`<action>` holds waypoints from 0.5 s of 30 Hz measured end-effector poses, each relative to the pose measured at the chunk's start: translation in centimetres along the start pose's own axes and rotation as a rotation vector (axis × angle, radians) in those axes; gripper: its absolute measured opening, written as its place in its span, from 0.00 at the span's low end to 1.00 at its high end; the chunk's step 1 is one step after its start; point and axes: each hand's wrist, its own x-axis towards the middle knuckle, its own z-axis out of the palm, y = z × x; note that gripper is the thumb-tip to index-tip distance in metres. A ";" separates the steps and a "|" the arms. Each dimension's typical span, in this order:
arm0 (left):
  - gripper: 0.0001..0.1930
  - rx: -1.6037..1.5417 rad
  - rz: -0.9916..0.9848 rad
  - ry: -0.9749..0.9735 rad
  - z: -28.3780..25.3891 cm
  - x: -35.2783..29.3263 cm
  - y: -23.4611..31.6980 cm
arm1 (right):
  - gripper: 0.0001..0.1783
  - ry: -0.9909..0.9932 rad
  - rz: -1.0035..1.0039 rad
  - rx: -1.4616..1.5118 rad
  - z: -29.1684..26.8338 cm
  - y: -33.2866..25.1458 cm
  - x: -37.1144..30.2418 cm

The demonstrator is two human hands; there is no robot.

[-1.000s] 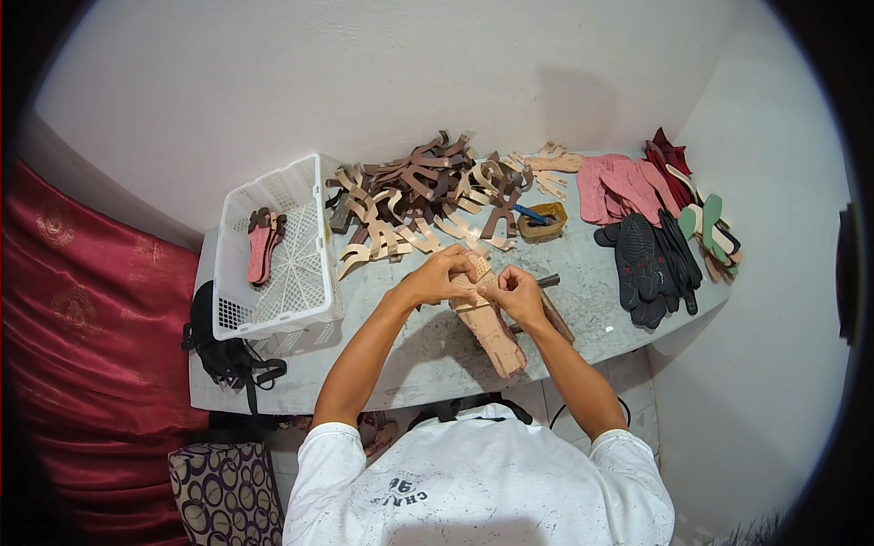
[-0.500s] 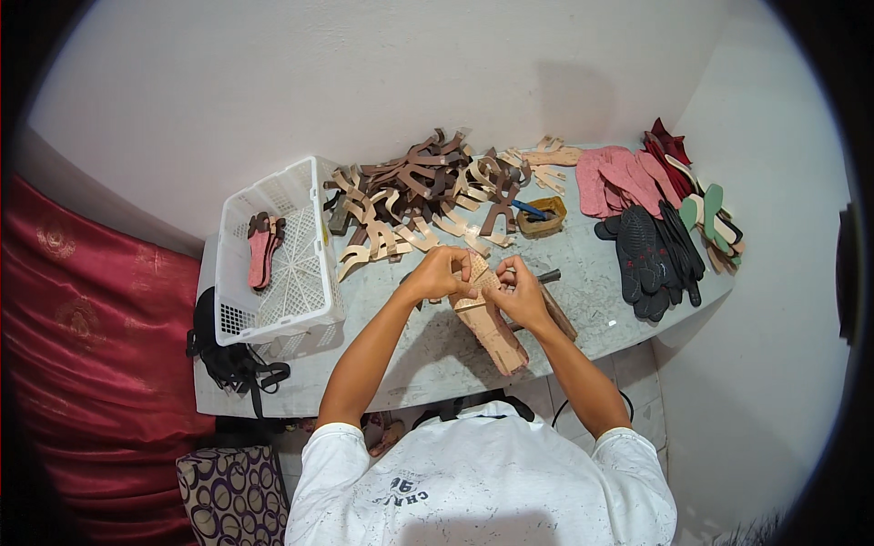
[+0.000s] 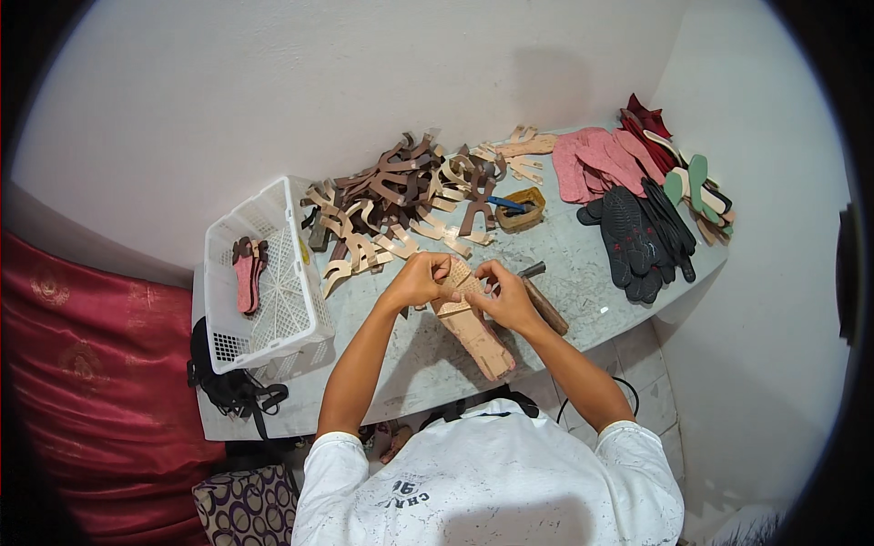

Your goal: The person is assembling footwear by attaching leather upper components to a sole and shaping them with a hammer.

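Between my hands, over the front part of the table, is a beige foot-shaped form (image 3: 478, 344), much like a shoe last. Its narrower end points toward me, and a textured tan strap piece (image 3: 462, 278) lies across its far part. My left hand (image 3: 421, 280) pinches the left edge of this strap area. From the other side, my right hand (image 3: 506, 296) grips it with bent fingers. The fingertips partly cover the far end. Just right of my right hand lies a hammer (image 3: 549, 311) with a wooden handle.
Left stands a white plastic basket (image 3: 316, 318) holding pink-and-brown sole pieces (image 3: 246, 278). Brown and beige cut straps (image 3: 391, 182) are heaped at the back, beside a yellowish tub (image 3: 533, 217) with a blue-handled tool (image 3: 506, 204). Pink soles (image 3: 583, 168), black soles (image 3: 624, 246) and green soles (image 3: 699, 177) lie right.
The view has shifted slightly, so the table items appear moved left. Both hands keep their hold on the foot-shaped form, with only slight finger movement.
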 end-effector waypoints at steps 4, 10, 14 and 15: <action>0.31 -0.007 0.011 -0.031 0.1 0.5 -0.1 | 0.22 -0.035 0.040 0.041 -0.3 0.8 0.0; 0.30 -0.072 -0.107 -0.092 0.1 1.2 0.0 | 0.23 -0.088 0.042 0.100 -0.7 1.5 0.3; 0.31 -0.060 -0.049 -0.080 -0.1 1.1 0.0 | 0.19 -0.005 0.071 0.213 -3.5 3.7 0.8; 0.31 -0.064 -0.067 -0.089 -0.1 1.1 0.1 | 0.14 0.069 0.074 0.221 -4.7 5.1 1.2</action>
